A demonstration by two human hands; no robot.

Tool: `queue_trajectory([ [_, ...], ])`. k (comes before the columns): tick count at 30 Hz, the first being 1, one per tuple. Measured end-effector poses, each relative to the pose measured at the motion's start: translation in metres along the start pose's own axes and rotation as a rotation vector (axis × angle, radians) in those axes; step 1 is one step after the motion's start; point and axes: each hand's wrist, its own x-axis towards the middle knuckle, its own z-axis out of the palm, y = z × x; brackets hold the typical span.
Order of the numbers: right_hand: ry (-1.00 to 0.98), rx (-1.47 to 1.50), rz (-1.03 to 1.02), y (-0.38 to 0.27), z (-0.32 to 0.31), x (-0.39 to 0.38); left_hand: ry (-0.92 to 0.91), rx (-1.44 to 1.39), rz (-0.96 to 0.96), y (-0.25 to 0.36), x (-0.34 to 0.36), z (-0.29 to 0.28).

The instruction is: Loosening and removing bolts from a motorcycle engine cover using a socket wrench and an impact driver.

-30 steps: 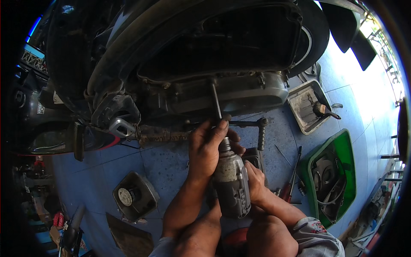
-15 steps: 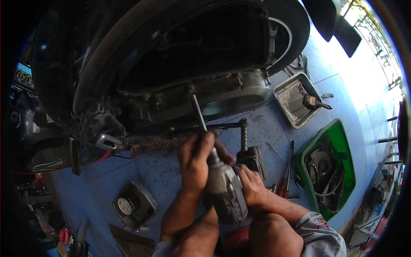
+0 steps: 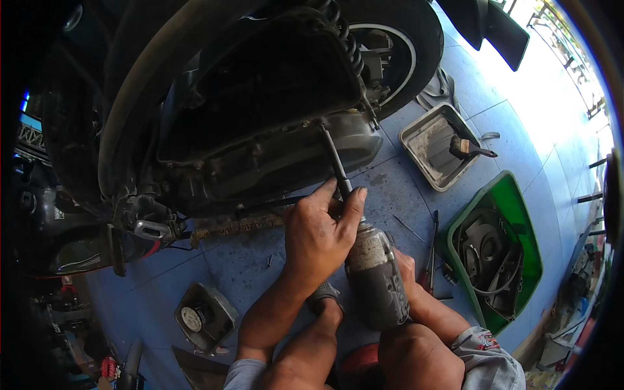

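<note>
A dirty grey power wrench (image 3: 377, 276) with a long dark extension shaft (image 3: 335, 159) points up into the lower edge of a scooter's engine case (image 3: 279, 156). My left hand (image 3: 318, 237) wraps around the front of the tool where the shaft leaves it, fingers curled over the nose. My right hand (image 3: 404, 266) grips the tool's body from the right and is mostly hidden behind it. The scooter's rear wheel (image 3: 396, 52) stands just behind the case.
A metal tray (image 3: 432, 146) holding a brush (image 3: 468, 149) lies on the blue floor at right. A green bin (image 3: 513, 253) of engine parts sits nearer. A screwdriver (image 3: 432, 250) lies beside my right arm. A grey cover part (image 3: 205, 317) rests at lower left.
The view has shifted so the scooter, tray and bin sit further right. My hands and the tool stayed together, with the shaft now seated on the lower edge of the engine case.
</note>
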Motion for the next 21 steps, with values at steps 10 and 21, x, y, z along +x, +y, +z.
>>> queue_trajectory([
  [10, 0.011, 0.030, -0.041, 0.010, -0.001, 0.013, 0.080, -0.148, -0.054, -0.001, -0.010, 0.006],
  [21, 0.024, 0.000, -0.018, 0.011, -0.002, 0.016, 0.065, -0.146, -0.039, -0.007, -0.009, 0.007],
])
